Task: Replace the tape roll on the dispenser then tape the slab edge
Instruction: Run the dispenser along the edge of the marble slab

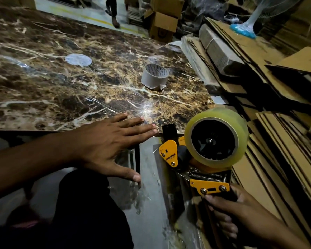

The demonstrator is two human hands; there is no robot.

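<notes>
Head view looks down at a yellow tape dispenser (196, 164) whose side plate reads "MUNIX", printed upside down from here; smaller print beneath it is too fine to read. One roll of clear tape (216, 137) sits mounted on the dispenser's black hub. The right hand (241, 212) has its fingers wrapped tight around the dispenser handle, which is mostly hidden inside the fist. The left hand (104, 146) lies flat with fingers spread, fingertips pressing the near edge of the brown marble-patterned slab (61, 83), holding nothing. One emptied white cardboard core (154, 77) stands on the slab, well apart from both hands; the lettering inside it is illegible. Stacked cardboard sheets (269, 133) fill the right side, cut off by the frame.
</notes>
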